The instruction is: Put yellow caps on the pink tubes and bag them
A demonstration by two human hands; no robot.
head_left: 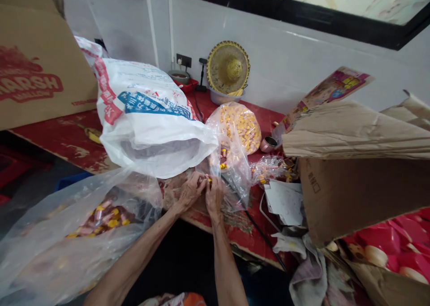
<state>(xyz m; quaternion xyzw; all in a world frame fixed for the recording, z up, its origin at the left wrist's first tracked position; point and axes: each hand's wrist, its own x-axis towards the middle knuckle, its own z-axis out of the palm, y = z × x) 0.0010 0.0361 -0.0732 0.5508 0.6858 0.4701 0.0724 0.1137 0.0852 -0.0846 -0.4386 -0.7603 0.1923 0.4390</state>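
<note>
My left hand (189, 192) and my right hand (214, 194) meet at the near edge of a red table (67, 138), fingers pinched together on a small yellow and pink piece (208, 178). Just behind them hangs a clear plastic bag (231, 167) with a few yellow and pink pieces inside. A fuller clear bag of the same pieces (240, 126) sits farther back. A big white printed sack (148, 118) lies open-mouthed to the left of my hands.
A large clear bag with some pieces (77, 234) spreads at lower left. Cardboard boxes stand at far left (36, 59) and right (356, 180). A woven hat (228, 67), a bowl, a small metal cup (268, 144) and loose papers (285, 200) lie around.
</note>
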